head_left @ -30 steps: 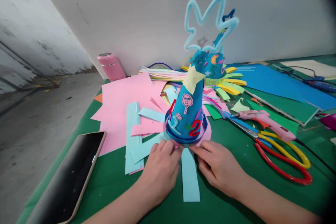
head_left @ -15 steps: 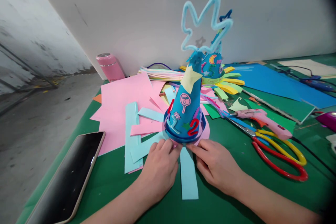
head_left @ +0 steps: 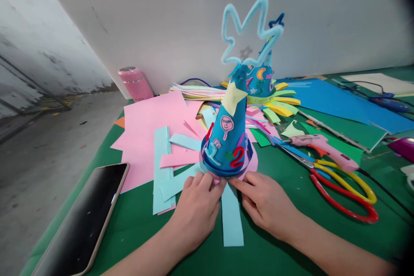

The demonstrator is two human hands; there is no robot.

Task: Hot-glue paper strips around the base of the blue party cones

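A blue cone-shaped paper party hat (head_left: 228,125) stands in front of me, with a yellow star, a pink lollipop picture, a red 2 and a big light-blue pipe-cleaner outline on top. Around its base is a pink brim with paper strips fanning out. One light blue strip (head_left: 232,220) points toward me from the front edge. My left hand (head_left: 197,207), fingers curled, pinches the brim just left of that strip. On the right side of it, my right hand (head_left: 267,205) presses the brim edge with its fingertips, the other fingers folded. The exact grip under the fingers is hidden.
At left are a phone (head_left: 86,215), pink paper (head_left: 145,138) and a stack of blue strips (head_left: 160,194). A pink bottle (head_left: 136,84) stands behind. Scissors (head_left: 344,192) and a pink glue gun (head_left: 326,148) lie right; a second decorated hat (head_left: 260,82) stands at the back.
Both hands keep their place at the front of the brim, with the fingers barely shifting. The hat's top leans very slightly left and lower in view.
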